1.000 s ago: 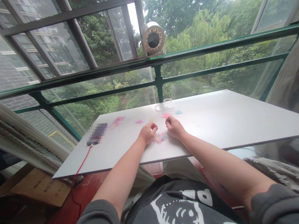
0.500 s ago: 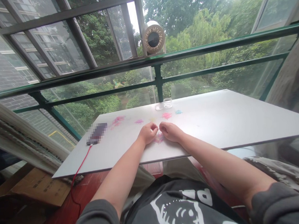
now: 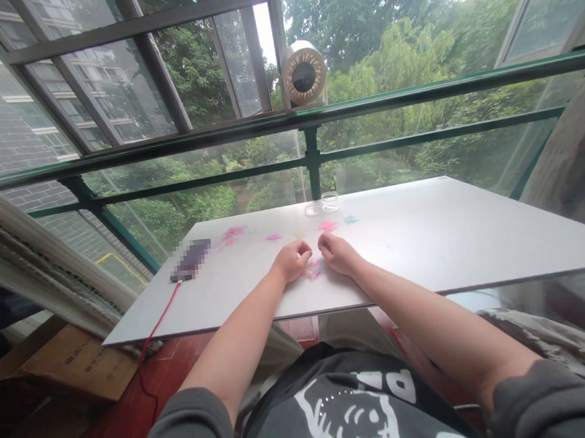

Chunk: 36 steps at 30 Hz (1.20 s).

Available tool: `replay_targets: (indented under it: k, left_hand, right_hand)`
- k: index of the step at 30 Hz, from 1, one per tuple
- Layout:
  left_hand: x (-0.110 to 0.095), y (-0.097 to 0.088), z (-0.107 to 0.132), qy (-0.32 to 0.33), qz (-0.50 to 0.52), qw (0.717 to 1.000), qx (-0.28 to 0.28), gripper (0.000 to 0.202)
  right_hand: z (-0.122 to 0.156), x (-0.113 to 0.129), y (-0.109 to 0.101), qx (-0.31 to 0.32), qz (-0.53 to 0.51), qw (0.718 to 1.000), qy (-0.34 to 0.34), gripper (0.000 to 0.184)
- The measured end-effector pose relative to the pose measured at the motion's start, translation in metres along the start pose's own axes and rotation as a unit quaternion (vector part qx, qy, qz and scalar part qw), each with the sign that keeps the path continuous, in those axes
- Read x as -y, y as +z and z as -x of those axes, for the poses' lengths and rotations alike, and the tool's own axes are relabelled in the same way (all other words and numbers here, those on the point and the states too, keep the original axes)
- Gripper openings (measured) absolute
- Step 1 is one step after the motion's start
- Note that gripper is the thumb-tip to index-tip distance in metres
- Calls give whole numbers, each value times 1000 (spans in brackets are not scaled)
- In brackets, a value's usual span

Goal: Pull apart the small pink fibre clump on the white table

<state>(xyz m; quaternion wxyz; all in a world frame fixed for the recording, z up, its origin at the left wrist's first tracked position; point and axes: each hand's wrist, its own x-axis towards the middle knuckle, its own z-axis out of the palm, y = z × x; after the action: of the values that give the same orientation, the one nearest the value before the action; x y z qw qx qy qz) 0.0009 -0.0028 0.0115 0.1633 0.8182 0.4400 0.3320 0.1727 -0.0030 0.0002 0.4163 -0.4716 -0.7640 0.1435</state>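
Note:
My left hand is closed in a pinch above the white table, its thumb and forefinger together; whatever is between them is too small to make out. Facing it across a narrow gap, my right hand is likewise curled with the fingertips pressed together. Under and between the hands lies a loose patch of pink and multicoloured small bits. Just beyond them are a bright pink pile, a faint yellow pile, a purple-pink pile and a light blue pile.
Two clear round dishes, one low and one taller, stand at the far edge of the white table. A larger pink scatter and a blurred phone with a red cable lie left. A round fan sits at the railing.
My right hand has shifted slightly to the right, so the gap between my hands is wider. My left hand has stayed nearly in place. The whole view has moved a little.

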Motion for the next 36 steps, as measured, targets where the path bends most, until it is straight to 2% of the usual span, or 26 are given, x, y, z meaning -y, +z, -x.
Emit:
replay_targets:
  k: [4,10,36]
  left_hand:
    - [-1,0,0,-8,0,1000,3,14]
    - [0,0,1,4,-4,1000,4,13]
    - [0,0,2,-5,2,1000,5,14]
  right_hand:
    - [-1,-3,0,-39,-5,998,44,10]
    - [0,-1,0,35,-3,999,0,8]
    - [2,2,-2,52,21,998,11,6]
